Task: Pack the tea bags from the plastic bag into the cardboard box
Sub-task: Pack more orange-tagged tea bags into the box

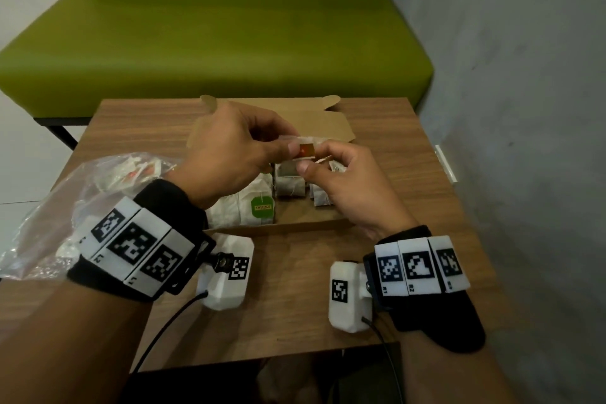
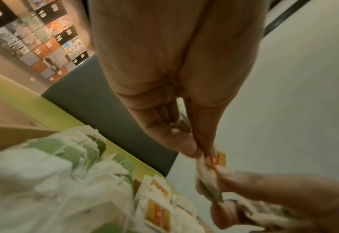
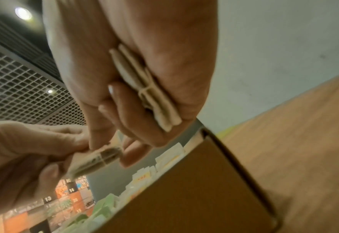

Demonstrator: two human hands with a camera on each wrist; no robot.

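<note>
An open cardboard box (image 1: 331,123) sits mid-table with rows of tea bags (image 1: 259,207) inside, some with green tags (image 2: 65,157), others with orange tags (image 2: 156,205). Above the box, my left hand (image 1: 288,144) and right hand (image 1: 314,159) both pinch one tea bag (image 1: 306,151) with an orange tag (image 2: 217,160). In the right wrist view, that hand also keeps a few more folded tea bags (image 3: 144,88) tucked under its curled fingers. A crumpled clear plastic bag (image 1: 65,207) with more tea bags lies at the table's left edge, partly hidden by my left wrist.
The wooden table (image 1: 288,272) shows bare wood in front of the box. A green bench (image 1: 213,43) stands behind it and a grey wall (image 1: 524,108) runs close along the right. A small white strip (image 1: 446,164) sticks out at the table's right edge.
</note>
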